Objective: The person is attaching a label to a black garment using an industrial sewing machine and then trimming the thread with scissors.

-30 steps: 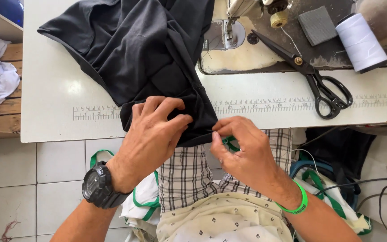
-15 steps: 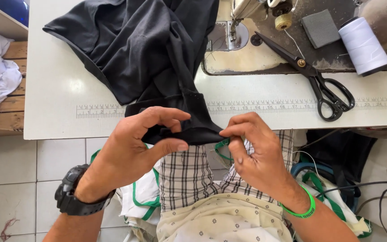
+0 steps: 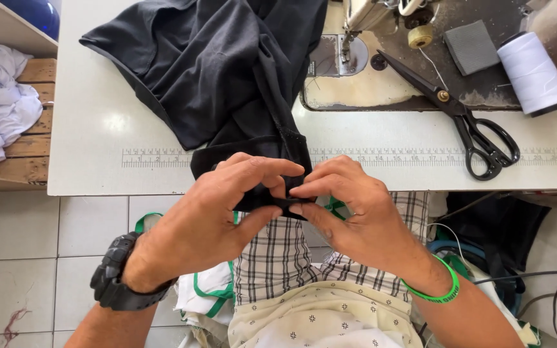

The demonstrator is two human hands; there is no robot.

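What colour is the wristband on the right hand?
Bright green wristband, on the right hand; clearest in the head view.

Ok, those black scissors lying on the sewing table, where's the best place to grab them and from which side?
Probably by the black finger loops, coming from the table's near edge. The scissors lie flat and closed, with the loops toward the person near the printed ruler, while the blade tips point away toward the sewing machine. The right hand, now pinching the black fabric, is the closer one.

light: bright, even daylight | glare: white table (image 3: pixel 98 129) | shadows: soft | focus: sharp throughout
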